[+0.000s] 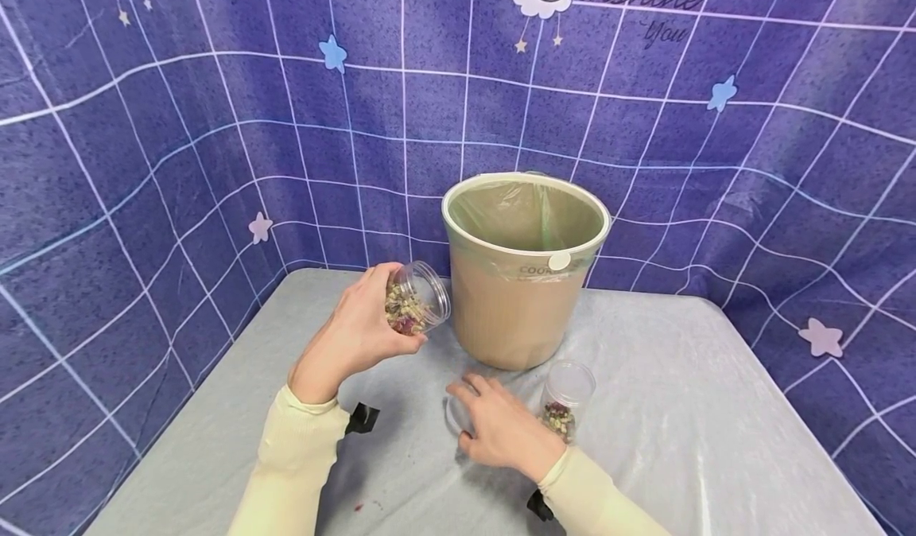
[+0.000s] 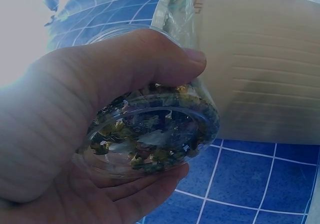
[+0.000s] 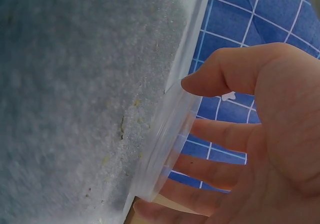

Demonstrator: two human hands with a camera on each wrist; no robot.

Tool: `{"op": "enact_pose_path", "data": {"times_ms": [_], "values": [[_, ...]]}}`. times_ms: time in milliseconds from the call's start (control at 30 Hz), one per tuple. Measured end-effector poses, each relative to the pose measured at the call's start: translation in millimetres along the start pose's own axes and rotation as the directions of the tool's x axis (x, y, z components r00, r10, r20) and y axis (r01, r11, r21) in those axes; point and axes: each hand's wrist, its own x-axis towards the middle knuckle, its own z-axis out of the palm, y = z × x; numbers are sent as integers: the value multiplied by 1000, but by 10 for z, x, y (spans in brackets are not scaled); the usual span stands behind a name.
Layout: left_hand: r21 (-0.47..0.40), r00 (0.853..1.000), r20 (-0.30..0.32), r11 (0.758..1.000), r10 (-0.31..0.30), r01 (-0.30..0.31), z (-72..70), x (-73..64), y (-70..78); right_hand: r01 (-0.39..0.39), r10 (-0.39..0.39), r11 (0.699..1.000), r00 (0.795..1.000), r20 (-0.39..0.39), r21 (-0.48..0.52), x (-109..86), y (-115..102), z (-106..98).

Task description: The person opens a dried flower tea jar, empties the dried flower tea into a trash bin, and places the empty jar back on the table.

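My left hand [image 1: 361, 321] grips a clear plastic jar [image 1: 429, 297], tipped on its side with its mouth toward the bin. Dried flowers [image 1: 404, 313] lie inside it; in the left wrist view they show through the jar's base [image 2: 150, 139], between thumb and fingers. Low over the table, my right hand [image 1: 504, 425] has its thumb and spread fingers about the rim of a clear round lid [image 3: 167, 139], which lies flat on the tabletop. Part of the lid is hidden under the hand in the head view. A second clear jar [image 1: 571, 385] with dried flowers stands beside the right hand.
A beige bin [image 1: 518, 313] with a clear liner bag stands at the table's back, just beyond both hands. Small crumbs [image 1: 359, 508] lie on the grey tabletop [image 1: 687, 409]. A blue gridded cloth [image 1: 401, 122] hangs around the table.
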Motion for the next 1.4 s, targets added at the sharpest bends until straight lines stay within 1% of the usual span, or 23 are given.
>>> {"op": "enact_pose_path", "data": {"times_ms": [400,600,800,900,1133,1400], "values": [[12,1000,-3,1000,5,-5,-4,-8,8,-12,13,1000,1000,23,-8,14,25,32],[10,1000,-13,1000,13,-13,9,-25,-3,19,-19,999,1000,3,-43,0,29,74],[8,1000,-18,1000,23,-23,8,-19,-14,41,-42,997,999,-16,-61,-16,25,74],[8,1000,-19,1000,18,-18,1,-23,-14,40,-41,997,999,-12,-67,-19,18,74],[8,1000,-18,1000,14,-14,4,-24,-6,17,-15,998,999,29,-64,-14,7,69],[13,1000,-16,1000,10,-10,5,-26,-8,24,-23,997,1000,21,-69,-22,0,64]]}}
